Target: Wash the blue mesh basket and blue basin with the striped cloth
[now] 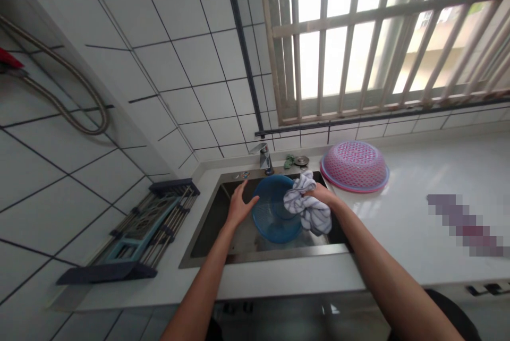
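A blue plastic basket (pixel 273 211) stands tilted in the steel sink (pixel 207 227). My left hand (pixel 239 204) grips its left rim, fingers curled over the edge. My right hand (pixel 322 193) is closed on a white striped cloth (pixel 311 208), which is bunched up and pressed against the basket's right rim, with its end hanging down into the sink.
A pink basket (pixel 354 165) lies upside down on the white counter (pixel 418 224) right of the sink. The tap (pixel 263 156) stands behind the sink, with a small green scrap and a drain plug beside it. A folding dish rack (pixel 139 235) leans on the left counter.
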Tool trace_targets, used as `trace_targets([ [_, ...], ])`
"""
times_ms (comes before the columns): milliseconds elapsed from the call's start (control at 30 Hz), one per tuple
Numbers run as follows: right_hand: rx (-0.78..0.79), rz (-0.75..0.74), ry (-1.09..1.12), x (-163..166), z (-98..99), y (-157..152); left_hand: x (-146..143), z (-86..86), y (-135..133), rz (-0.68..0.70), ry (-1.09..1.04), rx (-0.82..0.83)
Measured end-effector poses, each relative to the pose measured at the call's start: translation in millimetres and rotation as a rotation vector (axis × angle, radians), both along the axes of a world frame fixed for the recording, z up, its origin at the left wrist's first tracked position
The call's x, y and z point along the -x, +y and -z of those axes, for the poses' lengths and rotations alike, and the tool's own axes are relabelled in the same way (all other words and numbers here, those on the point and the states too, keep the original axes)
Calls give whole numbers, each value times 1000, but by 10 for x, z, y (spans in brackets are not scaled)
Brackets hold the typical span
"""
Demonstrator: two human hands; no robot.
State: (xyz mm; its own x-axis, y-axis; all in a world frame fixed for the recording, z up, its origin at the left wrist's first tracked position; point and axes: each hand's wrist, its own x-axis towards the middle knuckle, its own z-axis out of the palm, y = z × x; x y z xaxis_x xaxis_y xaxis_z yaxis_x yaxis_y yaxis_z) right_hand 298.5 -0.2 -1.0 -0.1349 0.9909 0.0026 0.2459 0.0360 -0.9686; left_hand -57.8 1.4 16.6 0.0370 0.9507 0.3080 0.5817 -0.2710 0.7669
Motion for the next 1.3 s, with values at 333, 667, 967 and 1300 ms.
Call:
trace_targets([
  [333, -157, -16, 183, -231, -28, 130, 146, 44, 69, 254, -785, 690],
  [667, -242, 258, -351, 146, -40, -94, -50, 198, 153, -76, -555, 623],
  [967, -532, 298, -360, 786, -121, -242, -603, 195, 13, 264, -679, 547],
  [1300, -364, 116, -196, 1034, 147, -13, -711, 128, -42, 289, -818, 531],
])
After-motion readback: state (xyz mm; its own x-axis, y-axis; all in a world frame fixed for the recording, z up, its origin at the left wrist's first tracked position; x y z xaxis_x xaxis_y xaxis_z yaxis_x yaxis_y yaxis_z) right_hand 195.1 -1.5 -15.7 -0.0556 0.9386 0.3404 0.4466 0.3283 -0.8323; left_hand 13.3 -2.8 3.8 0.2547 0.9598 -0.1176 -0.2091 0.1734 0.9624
